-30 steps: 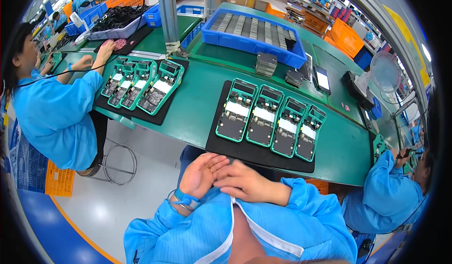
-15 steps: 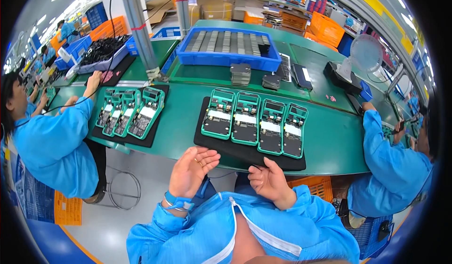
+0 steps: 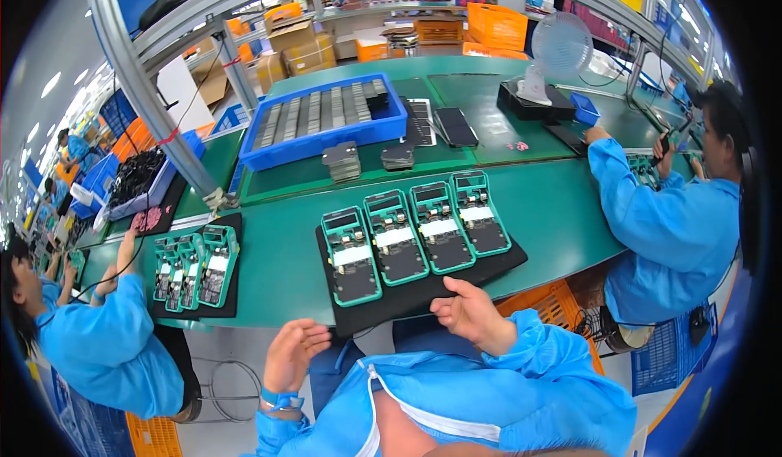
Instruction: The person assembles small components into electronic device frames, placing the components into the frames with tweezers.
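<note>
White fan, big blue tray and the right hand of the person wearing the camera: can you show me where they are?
White fan (image 3: pixel 562 44): head view, on its round guard.
Big blue tray (image 3: pixel 293 152): head view, on its front wall.
Wearer's right hand (image 3: pixel 475 316): head view, on its middle.

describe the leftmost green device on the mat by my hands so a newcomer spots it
Start at the green workbench, then find the black mat just beyond the right hand. Four green-framed devices lie there in a row, each with a white strip. Pick the leftmost device: nearest the left hand, with no neighbour on its left.
</note>
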`<action>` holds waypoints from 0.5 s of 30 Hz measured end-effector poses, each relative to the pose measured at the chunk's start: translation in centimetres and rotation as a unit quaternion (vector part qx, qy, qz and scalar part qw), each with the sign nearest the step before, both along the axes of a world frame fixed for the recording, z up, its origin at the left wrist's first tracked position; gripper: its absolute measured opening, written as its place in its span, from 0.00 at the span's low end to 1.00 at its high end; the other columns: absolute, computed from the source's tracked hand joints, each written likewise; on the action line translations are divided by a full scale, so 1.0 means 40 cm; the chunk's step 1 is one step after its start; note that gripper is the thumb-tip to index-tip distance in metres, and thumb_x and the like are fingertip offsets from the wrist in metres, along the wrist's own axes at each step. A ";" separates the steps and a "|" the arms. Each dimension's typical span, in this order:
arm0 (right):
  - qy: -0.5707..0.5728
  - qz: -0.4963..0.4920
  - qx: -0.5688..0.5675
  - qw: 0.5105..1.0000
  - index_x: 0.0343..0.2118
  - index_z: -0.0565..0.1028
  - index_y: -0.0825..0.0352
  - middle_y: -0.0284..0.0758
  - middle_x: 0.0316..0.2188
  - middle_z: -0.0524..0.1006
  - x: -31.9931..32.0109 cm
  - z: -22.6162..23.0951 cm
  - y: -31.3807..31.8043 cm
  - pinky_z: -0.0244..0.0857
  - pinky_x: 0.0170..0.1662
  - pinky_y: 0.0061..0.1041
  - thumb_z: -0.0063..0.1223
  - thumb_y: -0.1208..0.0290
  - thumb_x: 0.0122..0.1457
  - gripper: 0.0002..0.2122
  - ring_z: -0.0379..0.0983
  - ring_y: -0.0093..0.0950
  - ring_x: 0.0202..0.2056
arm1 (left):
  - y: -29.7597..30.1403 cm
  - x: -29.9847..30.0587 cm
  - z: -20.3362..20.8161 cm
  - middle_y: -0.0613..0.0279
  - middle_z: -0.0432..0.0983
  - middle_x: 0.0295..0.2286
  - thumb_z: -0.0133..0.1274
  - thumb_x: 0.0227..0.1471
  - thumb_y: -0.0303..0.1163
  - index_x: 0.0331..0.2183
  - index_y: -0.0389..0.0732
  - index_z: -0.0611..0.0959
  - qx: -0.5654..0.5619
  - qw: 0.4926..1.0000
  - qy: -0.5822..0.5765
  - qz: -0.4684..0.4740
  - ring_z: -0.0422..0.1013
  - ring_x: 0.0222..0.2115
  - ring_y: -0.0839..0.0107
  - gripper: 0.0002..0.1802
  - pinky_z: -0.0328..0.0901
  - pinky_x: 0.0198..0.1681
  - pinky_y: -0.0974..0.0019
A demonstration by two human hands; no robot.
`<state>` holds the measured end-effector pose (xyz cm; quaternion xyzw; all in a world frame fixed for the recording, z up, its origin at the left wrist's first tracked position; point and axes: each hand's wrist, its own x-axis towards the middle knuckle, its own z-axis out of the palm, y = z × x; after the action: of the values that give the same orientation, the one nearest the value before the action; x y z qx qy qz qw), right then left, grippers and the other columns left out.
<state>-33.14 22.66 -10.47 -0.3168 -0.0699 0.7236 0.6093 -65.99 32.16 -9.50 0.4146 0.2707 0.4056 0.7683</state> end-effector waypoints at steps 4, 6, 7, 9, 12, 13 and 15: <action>-0.059 -0.045 -0.055 0.996 0.29 0.74 0.74 0.42 0.23 0.77 0.120 0.019 -0.079 0.64 0.24 0.23 0.48 0.53 0.59 0.22 0.69 0.27 0.20 | 0.016 -0.042 -0.007 0.53 0.75 0.36 0.47 0.58 0.34 0.43 0.34 0.73 0.043 0.991 0.030 0.120 0.72 0.37 0.66 0.14 0.68 0.42 0.64; -0.081 -0.047 -0.108 0.990 0.23 0.74 0.73 0.39 0.20 0.76 0.205 0.025 -0.122 0.61 0.20 0.20 0.48 0.50 0.57 0.24 0.66 0.26 0.17 | 0.015 -0.043 -0.006 0.55 0.75 0.36 0.48 0.58 0.32 0.42 0.34 0.74 0.076 0.979 0.075 0.174 0.72 0.37 0.68 0.14 0.67 0.42 0.65; -0.101 -0.076 -0.125 0.984 0.22 0.74 0.72 0.39 0.19 0.76 0.246 0.029 -0.141 0.59 0.18 0.18 0.48 0.49 0.56 0.24 0.66 0.25 0.17 | 0.020 -0.053 -0.007 0.56 0.74 0.36 0.49 0.57 0.31 0.42 0.35 0.74 0.111 0.960 0.124 0.224 0.71 0.37 0.70 0.13 0.67 0.41 0.66; -0.108 -0.090 -0.115 0.983 0.19 0.73 0.70 0.37 0.16 0.74 0.342 0.005 -0.192 0.58 0.16 0.18 0.46 0.47 0.56 0.25 0.66 0.24 0.15 | 0.064 -0.081 -0.056 0.60 0.73 0.36 0.53 0.54 0.29 0.42 0.35 0.74 0.208 0.912 0.199 0.294 0.70 0.38 0.71 0.14 0.66 0.41 0.68; -0.050 -0.090 -0.138 0.985 0.11 0.70 0.65 0.32 0.09 0.68 0.469 0.017 -0.254 0.58 0.13 0.18 0.44 0.45 0.56 0.28 0.64 0.25 0.11 | 0.110 -0.115 -0.085 0.55 0.70 0.39 0.60 0.47 0.29 0.41 0.36 0.73 0.349 0.739 0.414 0.400 0.67 0.41 0.60 0.19 0.62 0.44 0.61; -0.065 -0.125 -0.152 0.978 0.10 0.69 0.64 0.30 0.08 0.66 0.525 -0.016 -0.276 0.56 0.12 0.18 0.44 0.43 0.56 0.28 0.62 0.24 0.10 | 0.133 -0.126 -0.085 0.52 0.69 0.39 0.61 0.44 0.29 0.41 0.36 0.73 0.394 0.649 0.504 0.411 0.65 0.42 0.56 0.21 0.60 0.46 0.58; -0.076 -0.166 -0.170 0.968 0.08 0.66 0.62 0.29 0.08 0.66 0.584 -0.035 -0.280 0.53 0.10 0.17 0.45 0.43 0.55 0.28 0.60 0.22 0.09 | 0.159 -0.154 -0.091 0.49 0.68 0.39 0.65 0.39 0.32 0.42 0.36 0.72 0.409 0.583 0.552 0.434 0.61 0.42 0.50 0.27 0.56 0.47 0.53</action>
<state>-9.79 11.46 -11.85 -0.4771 0.0614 0.5875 0.6508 -72.13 38.51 -13.13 0.6622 0.5958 0.4520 -0.0471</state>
